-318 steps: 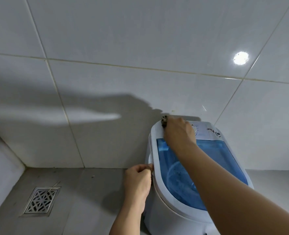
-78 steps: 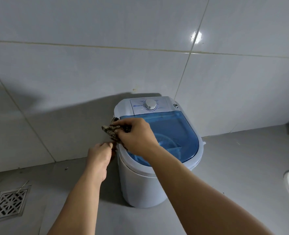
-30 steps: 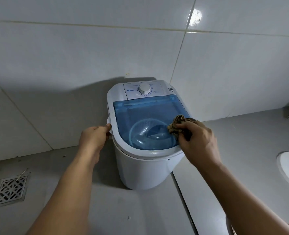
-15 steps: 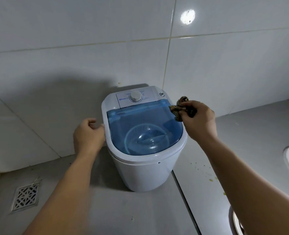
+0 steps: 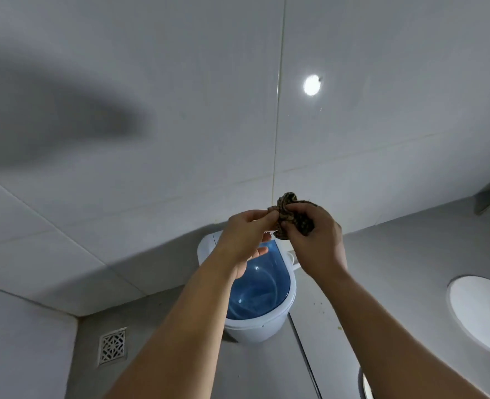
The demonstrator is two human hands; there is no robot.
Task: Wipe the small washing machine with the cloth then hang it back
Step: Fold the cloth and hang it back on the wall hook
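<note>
While lifted clear above the small washing machine (image 5: 256,286) on the floor by the wall, patterned cloth (image 5: 291,218) bunched between right hand (image 5: 314,240) and pinching left hand (image 5: 245,237). Wiping seemingly finished; hanging remaining; no hook visible.

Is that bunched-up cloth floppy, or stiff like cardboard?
Probably floppy: the cloth is scrunched into folds between the left hand and right hand. It likely weighs little, since fingertips alone pinch it up.
</note>
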